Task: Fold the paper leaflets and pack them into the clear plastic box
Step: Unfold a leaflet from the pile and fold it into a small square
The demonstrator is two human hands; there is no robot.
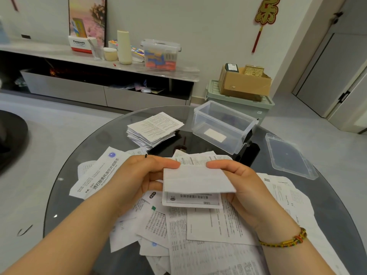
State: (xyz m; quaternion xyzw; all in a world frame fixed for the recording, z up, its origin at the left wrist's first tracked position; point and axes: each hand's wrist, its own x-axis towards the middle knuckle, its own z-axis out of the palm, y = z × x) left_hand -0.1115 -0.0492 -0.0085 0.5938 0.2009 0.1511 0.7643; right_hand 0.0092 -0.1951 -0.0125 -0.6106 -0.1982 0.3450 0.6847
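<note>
I hold one white leaflet [196, 181] above the table, partly folded, with a printed flap hanging below it. My left hand [143, 175] pinches its left edge and my right hand [238, 179] pinches its right edge. A stack of folded leaflets [154, 129] sits further back on the round glass table [59, 195]. The clear plastic box [224, 126] stands open at the back right with only a small white label on its floor. Several loose unfolded leaflets [208, 235] lie spread under my hands.
The box's clear lid [288, 155] lies flat at the table's right edge. Beyond the table stand a green bin with a cardboard box [244, 82] on top and a long low cabinet [99, 62] carrying containers and bottles.
</note>
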